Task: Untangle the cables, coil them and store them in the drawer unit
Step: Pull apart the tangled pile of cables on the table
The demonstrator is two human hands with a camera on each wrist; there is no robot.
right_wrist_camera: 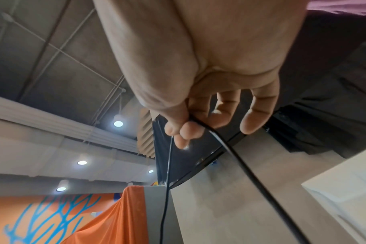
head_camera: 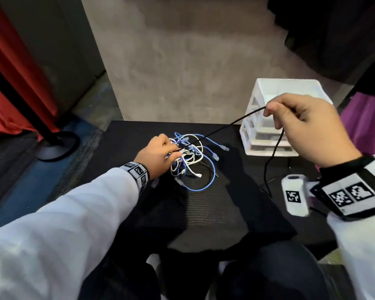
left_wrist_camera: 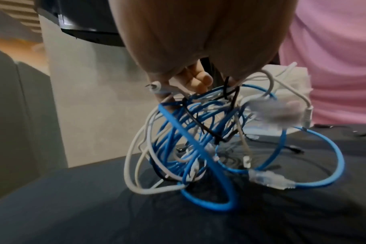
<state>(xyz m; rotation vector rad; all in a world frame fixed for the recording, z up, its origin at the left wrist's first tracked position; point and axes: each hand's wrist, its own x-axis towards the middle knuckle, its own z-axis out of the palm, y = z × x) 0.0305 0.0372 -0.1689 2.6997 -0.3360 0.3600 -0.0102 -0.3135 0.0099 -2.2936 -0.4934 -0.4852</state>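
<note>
A black cloth (head_camera: 206,204) is spread over the table, beneath the fingers of both hands, with a ribbed patch seen nearer the body than the fingertips. A red curtain (head_camera: 7,83) is hung well to the left of the left fingers, and a black pole on a round base (head_camera: 56,146) is stood on the floor just beside it. A grey concrete wall (head_camera: 182,57) is seen beyond the fingertips. Purple fabric (head_camera: 364,126) is seen to the right of the right fingers. Above the right fingers, in the right wrist view, round ceiling lights (right_wrist_camera: 118,123) are lit, and an orange drape (right_wrist_camera: 119,214) is hung below them.
</note>
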